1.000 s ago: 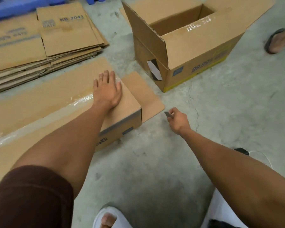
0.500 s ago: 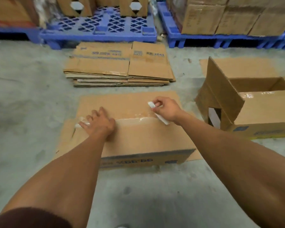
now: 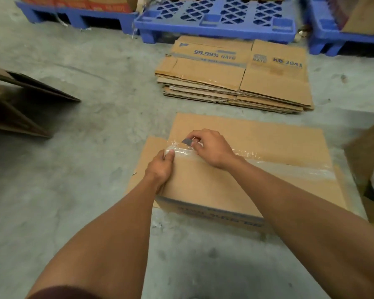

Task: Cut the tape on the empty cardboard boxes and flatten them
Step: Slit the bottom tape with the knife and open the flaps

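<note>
Grey concrete floor (image 3: 78,190), stained, scuffed. Blue plastic pallets (image 3: 216,20) along far side, some loaded with cartons. Stack of flattened boxes (image 3: 235,83) on floor before pallets. Taped cardboard box (image 3: 235,184) on floor in front of person, clear tape (image 3: 289,169) along top seam. Left hand (image 3: 160,169) curled over box's left edge, thumb pressing tape end. Right hand (image 3: 212,147) pinches small grey blade (image 3: 187,142) at tape's left end. Dark cardboard piece (image 3: 20,104) at left; another box (image 3: 367,160) at right edge.
</note>
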